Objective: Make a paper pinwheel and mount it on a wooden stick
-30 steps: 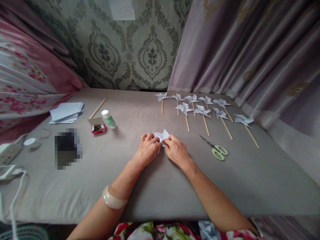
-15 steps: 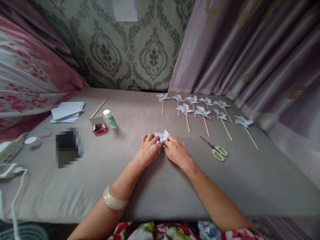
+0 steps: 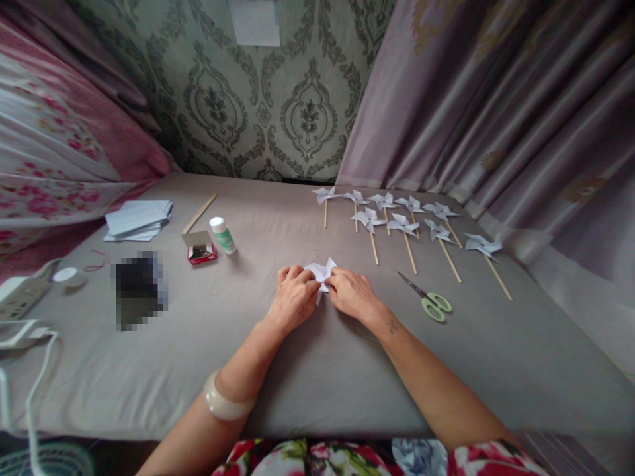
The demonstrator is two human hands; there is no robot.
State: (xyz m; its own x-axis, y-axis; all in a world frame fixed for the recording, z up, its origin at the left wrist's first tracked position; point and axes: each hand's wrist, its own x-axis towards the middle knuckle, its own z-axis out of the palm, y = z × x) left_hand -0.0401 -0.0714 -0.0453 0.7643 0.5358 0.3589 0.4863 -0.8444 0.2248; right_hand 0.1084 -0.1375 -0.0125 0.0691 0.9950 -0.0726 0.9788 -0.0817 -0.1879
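Note:
Between my hands, on the grey cloth [image 3: 208, 370], is a white paper pinwheel [image 3: 322, 272] with pointed, folded blades. My left hand [image 3: 296, 296] is closed on its left side, the fingers curled over the paper. From the other side, my right hand [image 3: 353, 292] pinches near the pinwheel's middle with thumb and forefinger. The fingers hide much of the paper, and no stick shows on it. To the right of my right hand lie scissors [image 3: 429, 301] with light green handles, blades pointing away to the left.
Several finished pinwheels [image 3: 404, 225] on sticks lie at the back right. On the left are a paper stack [image 3: 139, 220], a wooden stick [image 3: 200, 213], a glue stick [image 3: 223, 235], a small red box [image 3: 202, 252] of metal bits, a blurred dark object [image 3: 140, 289] and a power strip [image 3: 22, 297].
The fingers have shifted slightly on the pinwheel, and a bit more of its middle and lower blade shows. Both hands stay in the same place; the camera view has moved a little.

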